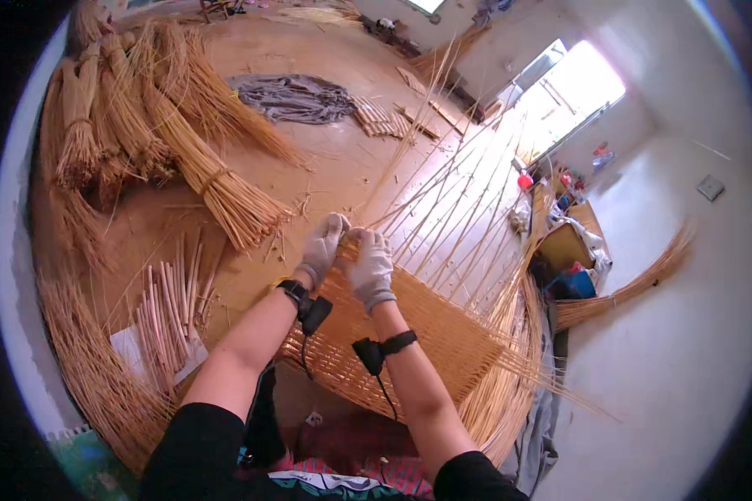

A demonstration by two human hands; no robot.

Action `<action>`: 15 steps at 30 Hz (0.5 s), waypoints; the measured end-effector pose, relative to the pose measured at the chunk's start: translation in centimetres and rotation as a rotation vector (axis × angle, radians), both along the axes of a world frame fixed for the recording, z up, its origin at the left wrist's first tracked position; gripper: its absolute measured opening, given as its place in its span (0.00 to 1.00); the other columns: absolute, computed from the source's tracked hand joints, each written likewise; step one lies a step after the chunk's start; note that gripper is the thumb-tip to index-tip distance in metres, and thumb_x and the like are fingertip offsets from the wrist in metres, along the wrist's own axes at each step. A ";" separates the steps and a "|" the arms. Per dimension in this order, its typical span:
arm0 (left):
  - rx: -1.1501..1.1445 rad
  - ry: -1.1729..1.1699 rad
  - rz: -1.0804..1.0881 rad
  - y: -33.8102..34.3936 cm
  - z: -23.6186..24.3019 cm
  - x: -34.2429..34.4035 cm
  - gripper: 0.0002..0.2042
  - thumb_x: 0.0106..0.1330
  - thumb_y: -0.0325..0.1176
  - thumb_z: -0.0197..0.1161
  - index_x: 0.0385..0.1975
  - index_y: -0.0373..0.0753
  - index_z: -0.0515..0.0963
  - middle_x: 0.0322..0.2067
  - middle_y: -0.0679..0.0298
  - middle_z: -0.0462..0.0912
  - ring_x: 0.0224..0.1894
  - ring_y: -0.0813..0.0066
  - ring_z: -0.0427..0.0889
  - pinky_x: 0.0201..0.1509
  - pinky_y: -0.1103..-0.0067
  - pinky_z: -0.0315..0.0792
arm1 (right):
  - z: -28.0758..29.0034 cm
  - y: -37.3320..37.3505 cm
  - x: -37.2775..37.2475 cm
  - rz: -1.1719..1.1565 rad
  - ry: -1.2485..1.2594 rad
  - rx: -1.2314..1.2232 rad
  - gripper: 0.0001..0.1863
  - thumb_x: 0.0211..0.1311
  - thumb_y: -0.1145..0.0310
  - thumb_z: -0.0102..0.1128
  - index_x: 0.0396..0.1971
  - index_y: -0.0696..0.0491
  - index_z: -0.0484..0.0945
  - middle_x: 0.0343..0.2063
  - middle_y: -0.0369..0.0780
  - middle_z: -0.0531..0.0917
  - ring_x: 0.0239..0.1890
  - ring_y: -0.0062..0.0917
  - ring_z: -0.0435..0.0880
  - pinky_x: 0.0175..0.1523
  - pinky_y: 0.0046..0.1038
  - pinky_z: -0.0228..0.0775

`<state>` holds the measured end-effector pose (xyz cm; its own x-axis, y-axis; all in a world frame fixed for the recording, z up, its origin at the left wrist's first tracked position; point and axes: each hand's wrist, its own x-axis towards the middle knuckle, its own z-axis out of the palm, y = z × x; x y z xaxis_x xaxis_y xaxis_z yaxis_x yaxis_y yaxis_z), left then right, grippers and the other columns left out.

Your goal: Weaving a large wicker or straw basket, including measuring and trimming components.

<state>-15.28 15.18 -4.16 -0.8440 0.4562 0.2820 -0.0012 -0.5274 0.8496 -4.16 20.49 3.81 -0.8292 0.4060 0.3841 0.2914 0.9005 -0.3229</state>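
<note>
A woven panel (426,338) of light tan cane lies in front of me, with long loose stakes (474,194) fanning out from its upper edge and right end. My left hand (324,246) and my right hand (368,265), both in pale grey gloves, meet at the panel's upper left corner. Their fingers are closed around the weaving there; the exact strands they pinch are too small to make out. A black strap with a small dark device sits on each wrist.
Large tied cane bundles (217,192) lie to the left, above short peeled sticks (165,317). Dark grey cloth (284,96) and wooden slats (380,117) are farther back. Boxes and bags (568,255), a curved cane bundle (627,288) and a white wall (668,384) are at the right.
</note>
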 end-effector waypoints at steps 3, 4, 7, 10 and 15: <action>0.054 -0.150 -0.031 1.6 -0.5 -1.0 0.17 0.79 0.44 0.51 0.34 0.38 0.78 0.32 0.71 0.77 0.37 0.82 0.73 0.47 0.79 0.71 | -1.2 1.7 -1.3 0.017 0.050 0.018 0.33 0.43 0.66 0.77 0.53 0.50 0.73 0.49 0.47 0.77 0.56 0.46 0.74 0.61 0.42 0.66; 0.039 -0.146 -0.036 2.3 -0.6 -1.3 0.17 0.78 0.44 0.51 0.34 0.38 0.78 0.32 0.71 0.77 0.37 0.82 0.73 0.47 0.79 0.71 | -1.7 2.4 -1.6 0.020 0.068 0.050 0.34 0.42 0.66 0.77 0.53 0.50 0.73 0.49 0.48 0.77 0.56 0.46 0.74 0.61 0.42 0.67; -0.017 -0.118 -0.022 3.9 -0.3 -2.1 0.18 0.78 0.44 0.51 0.32 0.37 0.78 0.31 0.71 0.77 0.37 0.82 0.73 0.47 0.79 0.71 | -2.8 4.2 -2.4 0.022 0.102 0.058 0.35 0.41 0.64 0.78 0.53 0.51 0.72 0.50 0.49 0.76 0.55 0.47 0.74 0.60 0.42 0.67; -0.052 -0.074 0.019 5.3 -0.3 -3.0 0.19 0.78 0.45 0.51 0.32 0.37 0.78 0.30 0.71 0.77 0.36 0.82 0.73 0.46 0.79 0.71 | -2.5 5.4 -3.4 0.015 0.077 -0.042 0.37 0.39 0.71 0.76 0.54 0.55 0.70 0.50 0.50 0.75 0.55 0.47 0.73 0.61 0.40 0.68; -0.059 -0.037 0.001 7.4 -1.1 -4.5 0.20 0.78 0.48 0.50 0.31 0.38 0.78 0.29 0.72 0.76 0.35 0.82 0.72 0.44 0.79 0.70 | -2.4 6.9 -5.0 -0.016 0.051 -0.096 0.38 0.38 0.68 0.78 0.53 0.55 0.70 0.49 0.50 0.74 0.55 0.47 0.74 0.60 0.39 0.69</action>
<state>-19.80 22.53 -5.29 -0.8537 0.4704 0.2234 -0.0327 -0.4765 0.8786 -9.13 27.37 1.45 -0.8029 0.4560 0.3840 0.2866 0.8601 -0.4221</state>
